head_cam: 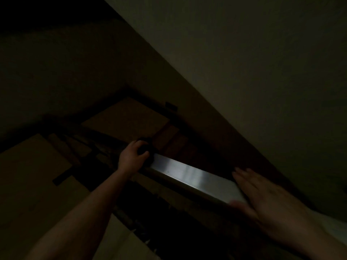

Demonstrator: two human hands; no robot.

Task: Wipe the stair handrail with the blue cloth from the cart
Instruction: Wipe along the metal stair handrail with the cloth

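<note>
Metal handrail (187, 175) is catching the light; left hand (132, 156) is clutching a bunched cloth (145, 148) (colour lost in gloom); right hand (262, 194), fingers straight, is lying blurred across its near end.

The stairwell is very dim. A flat, shiny metal handrail (187, 174) slopes down and away beside a plain pale wall (244, 53). At the far end of its lit stretch, the left hand (132, 156) grips a bunched cloth (145, 147), too dark to tell its colour, against the rail. The right hand (262, 194), fingers straight and slightly blurred, lies over the rail's near end. Reddish-brown steps (174, 139) descend to a tan landing (127, 121).
</note>
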